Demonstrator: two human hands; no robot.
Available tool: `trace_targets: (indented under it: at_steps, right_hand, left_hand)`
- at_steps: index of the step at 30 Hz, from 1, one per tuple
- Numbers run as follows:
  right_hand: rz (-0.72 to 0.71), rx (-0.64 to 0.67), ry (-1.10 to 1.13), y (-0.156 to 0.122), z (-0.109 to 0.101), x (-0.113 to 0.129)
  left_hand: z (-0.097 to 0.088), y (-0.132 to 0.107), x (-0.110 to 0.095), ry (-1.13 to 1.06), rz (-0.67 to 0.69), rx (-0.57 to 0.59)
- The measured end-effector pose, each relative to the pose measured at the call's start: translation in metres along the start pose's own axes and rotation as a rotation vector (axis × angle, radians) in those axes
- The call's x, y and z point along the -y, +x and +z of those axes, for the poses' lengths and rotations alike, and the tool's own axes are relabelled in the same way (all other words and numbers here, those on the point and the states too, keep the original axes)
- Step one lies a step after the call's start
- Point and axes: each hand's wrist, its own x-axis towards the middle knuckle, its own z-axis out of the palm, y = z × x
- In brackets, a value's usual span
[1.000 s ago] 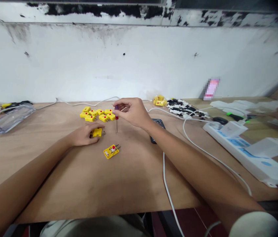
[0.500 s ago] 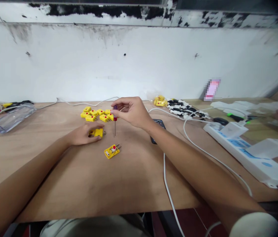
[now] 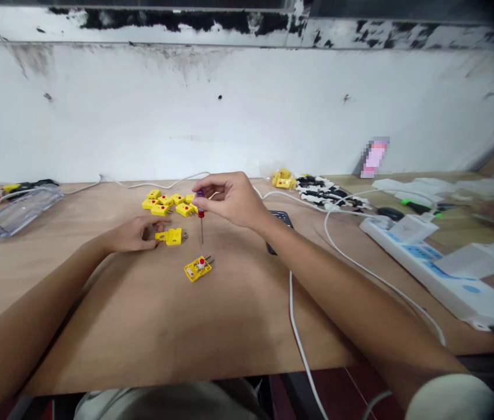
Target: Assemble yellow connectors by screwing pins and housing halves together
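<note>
My right grip [image 3: 235, 199] is clenched on a slim screwdriver [image 3: 201, 213], pinched by its purple-and-red handle between thumb and fingertips, with the thin steel shaft pointing straight down at the tabletop [image 3: 98, 303]. From here I cannot tell whether the tip touches the wood. My left grip [image 3: 135, 236] is released, its fingers loosely curled and just beside a yellow two-pin connector [image 3: 171, 236] at the screwdriver's nine o'clock. I cannot make out whether a fingertip touches it. Small metal parts show at the connector's right end. A second yellow connector [image 3: 197, 269], with a red-topped piece on its face, lies at six o'clock. A cluster of yellow connectors [image 3: 159, 204] sits at eleven o'clock, its right end hidden behind my right hand. At two o'clock, a bag of yellow parts [image 3: 284, 179] and black-and-white pieces [image 3: 328, 194] are too small to make out.
</note>
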Motion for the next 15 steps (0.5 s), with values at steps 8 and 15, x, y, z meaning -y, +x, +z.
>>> trace_targets:
  at_steps: [8,15]
  right_hand:
    - [-0.001,0.087,0.143,-0.002,0.004,0.014]
    - [-0.043,0.208,0.200,-0.010,0.015,0.018]
  left_hand:
    - [-0.001,-0.002,0.001,-0.037,0.008,0.012]
    - [-0.002,0.000,-0.029,-0.002,0.217,-0.148]
